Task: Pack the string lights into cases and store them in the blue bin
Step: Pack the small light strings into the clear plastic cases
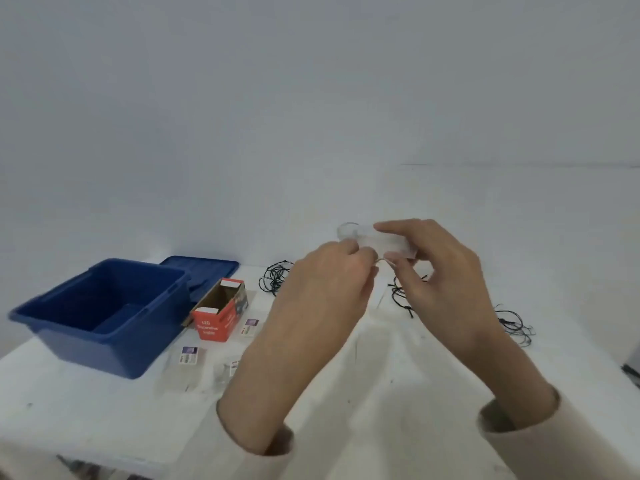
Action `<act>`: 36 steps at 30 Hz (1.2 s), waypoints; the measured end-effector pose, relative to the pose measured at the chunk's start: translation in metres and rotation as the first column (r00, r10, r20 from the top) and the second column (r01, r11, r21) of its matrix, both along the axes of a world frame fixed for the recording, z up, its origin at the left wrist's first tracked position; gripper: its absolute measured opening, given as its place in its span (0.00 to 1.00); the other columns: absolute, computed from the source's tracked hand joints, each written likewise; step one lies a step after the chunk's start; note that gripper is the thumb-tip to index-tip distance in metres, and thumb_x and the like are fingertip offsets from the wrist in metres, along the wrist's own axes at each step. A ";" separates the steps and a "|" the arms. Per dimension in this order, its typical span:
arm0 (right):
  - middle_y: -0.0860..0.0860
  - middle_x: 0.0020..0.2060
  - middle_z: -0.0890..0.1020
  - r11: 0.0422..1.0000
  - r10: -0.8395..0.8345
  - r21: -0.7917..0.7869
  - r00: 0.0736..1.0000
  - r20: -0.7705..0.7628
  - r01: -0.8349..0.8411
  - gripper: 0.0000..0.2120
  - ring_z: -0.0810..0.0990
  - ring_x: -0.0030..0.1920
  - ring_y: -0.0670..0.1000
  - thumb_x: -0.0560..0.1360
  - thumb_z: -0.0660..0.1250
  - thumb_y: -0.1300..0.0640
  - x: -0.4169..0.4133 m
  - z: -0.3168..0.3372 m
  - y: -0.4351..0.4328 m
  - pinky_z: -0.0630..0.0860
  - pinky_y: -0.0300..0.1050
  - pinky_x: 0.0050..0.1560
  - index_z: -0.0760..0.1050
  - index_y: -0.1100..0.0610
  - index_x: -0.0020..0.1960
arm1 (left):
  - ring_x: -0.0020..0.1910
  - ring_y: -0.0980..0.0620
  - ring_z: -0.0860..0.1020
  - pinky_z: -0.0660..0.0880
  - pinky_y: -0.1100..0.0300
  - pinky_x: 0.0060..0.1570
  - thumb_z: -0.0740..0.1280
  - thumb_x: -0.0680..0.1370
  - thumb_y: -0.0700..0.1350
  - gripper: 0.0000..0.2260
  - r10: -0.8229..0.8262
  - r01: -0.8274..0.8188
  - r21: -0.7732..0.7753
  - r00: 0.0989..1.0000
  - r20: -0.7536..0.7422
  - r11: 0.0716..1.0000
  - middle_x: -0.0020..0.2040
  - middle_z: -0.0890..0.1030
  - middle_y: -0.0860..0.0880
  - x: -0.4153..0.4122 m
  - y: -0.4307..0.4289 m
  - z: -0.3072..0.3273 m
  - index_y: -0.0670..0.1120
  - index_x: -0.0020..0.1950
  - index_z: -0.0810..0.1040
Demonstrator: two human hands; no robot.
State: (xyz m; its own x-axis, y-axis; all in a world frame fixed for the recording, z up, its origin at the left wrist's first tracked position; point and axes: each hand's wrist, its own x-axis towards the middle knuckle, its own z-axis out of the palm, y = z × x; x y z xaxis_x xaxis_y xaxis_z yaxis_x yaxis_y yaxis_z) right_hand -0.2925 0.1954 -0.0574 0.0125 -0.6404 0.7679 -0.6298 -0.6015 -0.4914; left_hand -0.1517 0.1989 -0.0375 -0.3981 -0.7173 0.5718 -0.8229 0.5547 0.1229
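Observation:
My right hand [440, 271] grips a small clear plastic case [377, 239] lifted above the table. My left hand [329, 282] pinches a thin pale wire [381, 260] just below that case. Dark string lights lie in loose coils on the white table: one coil [275, 278] behind my left hand, another [401, 296] under my right hand, a third [516, 325] at the right. The open blue bin [104, 317] stands at the left. A red cardboard box [221, 311], open on top, stands beside it.
The blue lid [204, 271] lies behind the bin. Small clear cases with labels [188, 355] [251, 325] [228, 370] lie on the table in front of the red box. A dark object [632, 372] shows at the right edge. The table's front edge runs along the bottom left.

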 end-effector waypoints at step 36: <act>0.55 0.34 0.79 0.608 0.389 0.279 0.585 0.712 -0.744 0.21 0.78 0.34 0.50 0.61 0.74 0.55 -0.025 -0.003 -0.003 0.76 0.39 0.39 0.83 0.51 0.54 | 0.14 0.59 0.59 0.47 0.69 0.19 0.64 0.67 0.39 0.10 0.626 0.946 0.270 0.102 -0.773 0.180 0.19 0.62 0.53 -0.017 -0.048 -0.011 0.45 0.25 0.74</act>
